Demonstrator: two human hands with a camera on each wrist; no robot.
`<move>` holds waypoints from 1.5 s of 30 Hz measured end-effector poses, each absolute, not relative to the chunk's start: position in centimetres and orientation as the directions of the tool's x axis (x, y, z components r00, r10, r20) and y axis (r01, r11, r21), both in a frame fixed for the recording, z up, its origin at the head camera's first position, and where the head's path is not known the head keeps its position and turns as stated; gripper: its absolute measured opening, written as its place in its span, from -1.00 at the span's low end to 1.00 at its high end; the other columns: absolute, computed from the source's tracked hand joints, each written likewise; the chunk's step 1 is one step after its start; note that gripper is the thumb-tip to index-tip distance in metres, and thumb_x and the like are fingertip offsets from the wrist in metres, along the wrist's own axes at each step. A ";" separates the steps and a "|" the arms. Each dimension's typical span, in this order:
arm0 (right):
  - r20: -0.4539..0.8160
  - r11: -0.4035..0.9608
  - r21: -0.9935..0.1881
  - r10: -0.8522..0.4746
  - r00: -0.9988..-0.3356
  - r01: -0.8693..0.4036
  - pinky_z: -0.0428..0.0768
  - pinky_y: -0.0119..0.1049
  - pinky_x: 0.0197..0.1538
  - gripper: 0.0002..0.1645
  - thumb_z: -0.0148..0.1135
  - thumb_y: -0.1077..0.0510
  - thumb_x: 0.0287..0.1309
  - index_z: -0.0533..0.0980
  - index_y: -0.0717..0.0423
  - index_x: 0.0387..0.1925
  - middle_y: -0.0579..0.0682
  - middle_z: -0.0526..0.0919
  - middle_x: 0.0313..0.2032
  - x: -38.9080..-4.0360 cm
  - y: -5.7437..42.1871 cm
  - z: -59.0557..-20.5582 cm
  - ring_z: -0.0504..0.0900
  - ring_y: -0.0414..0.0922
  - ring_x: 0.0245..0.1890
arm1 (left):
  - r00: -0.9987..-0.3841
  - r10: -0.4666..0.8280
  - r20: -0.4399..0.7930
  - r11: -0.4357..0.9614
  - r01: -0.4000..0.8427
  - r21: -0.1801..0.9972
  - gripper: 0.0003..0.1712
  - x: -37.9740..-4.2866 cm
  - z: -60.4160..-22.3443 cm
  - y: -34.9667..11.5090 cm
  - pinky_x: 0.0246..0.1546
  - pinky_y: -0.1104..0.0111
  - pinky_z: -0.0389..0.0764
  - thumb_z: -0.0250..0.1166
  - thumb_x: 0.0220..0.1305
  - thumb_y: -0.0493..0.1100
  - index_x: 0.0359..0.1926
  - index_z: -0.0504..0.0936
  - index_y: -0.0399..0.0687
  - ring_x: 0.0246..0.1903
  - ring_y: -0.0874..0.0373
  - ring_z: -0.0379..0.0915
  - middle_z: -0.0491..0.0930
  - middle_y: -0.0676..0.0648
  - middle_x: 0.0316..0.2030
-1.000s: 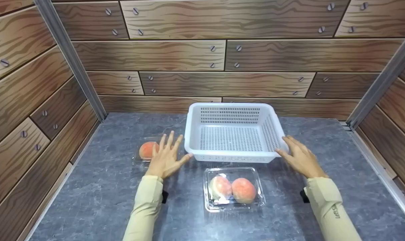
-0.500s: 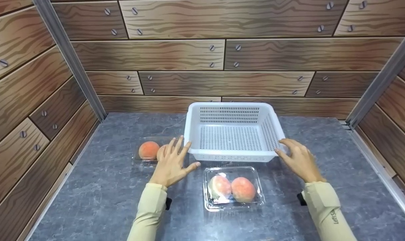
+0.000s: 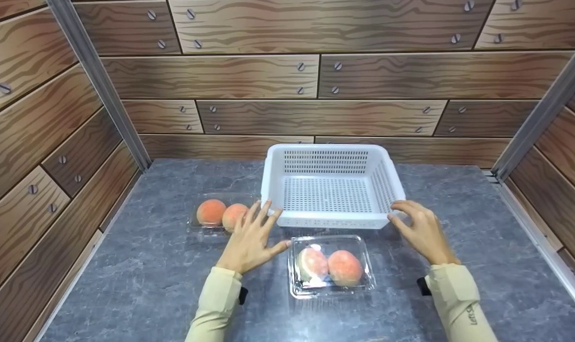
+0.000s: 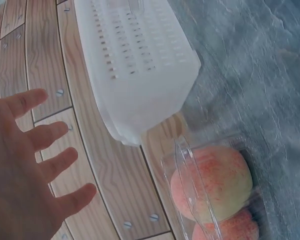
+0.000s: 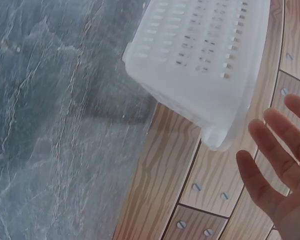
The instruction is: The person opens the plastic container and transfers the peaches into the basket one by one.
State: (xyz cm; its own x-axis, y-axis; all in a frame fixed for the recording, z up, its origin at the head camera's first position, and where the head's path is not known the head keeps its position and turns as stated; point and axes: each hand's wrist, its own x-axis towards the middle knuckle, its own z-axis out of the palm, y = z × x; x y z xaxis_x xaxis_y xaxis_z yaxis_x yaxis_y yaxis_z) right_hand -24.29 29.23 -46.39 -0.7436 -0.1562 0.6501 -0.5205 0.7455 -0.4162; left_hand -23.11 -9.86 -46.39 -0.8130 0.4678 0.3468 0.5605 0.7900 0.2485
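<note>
A white perforated plastic basket [image 3: 335,217] stands toward the back of the table. My left hand [image 3: 250,243] is over its front left corner with fingers spread, its thumb near a clear plastic box [image 3: 363,290] holding two peaches [image 3: 345,269]. In the left wrist view, the spread fingers [image 4: 55,165] hold nothing. My right hand [image 3: 423,233] has its fingertips right by the basket's front right corner, thumb and fingers apart. In the right wrist view, its fingers [image 5: 277,142] are extended beside the basket, with nothing gripped.
Left of the basket lies another clear box with two peaches [image 3: 211,212], partly covered by my left fingers. The grey marbled table [image 3: 140,280] is bounded by wood-patterned walls [image 3: 259,76] and metal corner posts [image 3: 97,66].
My left hand has moved right and closer to me, uncovering more of the left peach box. The right hand has drawn back slightly from the basket's corner. Basket and boxes stay put.
</note>
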 end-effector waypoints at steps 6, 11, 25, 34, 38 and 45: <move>0.679 0.732 -0.374 -0.203 -0.706 -0.570 0.69 0.06 -0.25 -0.78 0.46 0.39 0.03 0.68 0.34 -0.22 0.20 0.74 -0.22 -24.2 28.5 -46.5 0.71 0.14 -0.20 | -0.781 0.506 0.367 0.778 0.597 0.198 -0.10 -22.7 -46.4 -9.5 0.36 -0.33 0.16 0.09 0.35 0.42 0.49 0.34 -0.05 0.45 -0.30 0.07 0.16 -0.26 0.51; 0.689 0.726 -0.362 -0.214 -0.692 -0.585 0.69 0.04 -0.30 -0.79 0.48 0.41 0.01 0.69 0.33 -0.24 0.17 0.74 -0.25 -24.0 28.2 -46.8 0.70 0.09 -0.26 | -0.771 0.514 0.376 0.775 0.605 0.181 -0.10 -22.6 -46.7 -9.4 0.36 -0.33 0.15 0.09 0.35 0.42 0.47 0.36 -0.06 0.44 -0.29 0.10 0.18 -0.25 0.50; 0.645 0.642 -0.413 -0.296 -0.705 -0.646 0.66 -0.05 0.04 -0.68 0.51 0.36 -0.05 0.67 0.35 -0.18 0.18 0.74 -0.16 -22.5 25.8 -48.2 0.70 0.15 -0.13 | -0.758 0.588 0.281 0.751 0.641 0.158 -0.17 -21.7 -47.5 -7.5 0.36 -0.21 0.28 0.11 0.35 0.40 0.42 0.41 -0.03 0.40 -0.25 0.20 0.33 -0.25 0.41; 0.337 0.631 -0.534 -0.451 -0.826 -0.563 0.40 0.48 0.19 -0.34 0.51 0.05 0.05 0.57 0.32 0.14 0.38 0.50 0.23 -21.3 24.6 -48.6 0.44 0.41 0.22 | -0.774 0.611 0.169 0.743 0.633 0.215 -0.14 -21.0 -49.1 -7.0 0.26 -0.22 0.42 0.14 0.32 0.42 0.45 0.36 0.02 0.33 -0.28 0.31 0.30 -0.25 0.43; 0.136 0.600 -0.633 -0.537 -0.832 -0.490 0.29 0.57 0.18 0.00 0.58 -0.05 -0.04 0.39 0.35 0.34 0.49 0.20 0.41 -20.9 24.6 -48.4 0.22 0.55 0.32 | -0.802 0.594 0.065 0.755 0.583 0.300 0.00 -20.4 -49.5 -6.5 0.23 -0.23 0.44 0.17 0.28 0.45 0.53 0.25 -0.04 0.31 -0.35 0.33 0.18 -0.29 0.49; -0.053 0.576 -0.726 -0.592 -0.804 -0.376 0.31 0.53 0.21 0.38 0.67 0.08 -0.21 0.04 0.37 0.52 0.62 -0.29 0.45 -20.2 24.2 -48.4 -0.06 0.69 0.34 | -0.829 0.557 -0.054 0.775 0.496 0.392 0.37 -19.5 -50.3 -5.6 0.09 -0.12 0.61 0.41 0.03 0.47 0.60 0.00 -0.18 0.21 -0.40 0.42 -0.11 -0.39 0.55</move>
State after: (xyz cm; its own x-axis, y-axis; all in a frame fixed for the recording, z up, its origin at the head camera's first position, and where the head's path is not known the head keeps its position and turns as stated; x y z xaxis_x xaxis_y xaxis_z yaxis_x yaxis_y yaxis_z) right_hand -20.15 24.21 -48.38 -0.8045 -0.5916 -0.0528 -0.3761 0.5762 -0.7256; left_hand -19.52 -5.57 -50.32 -0.8287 0.5572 -0.0539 0.4955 0.7750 0.3922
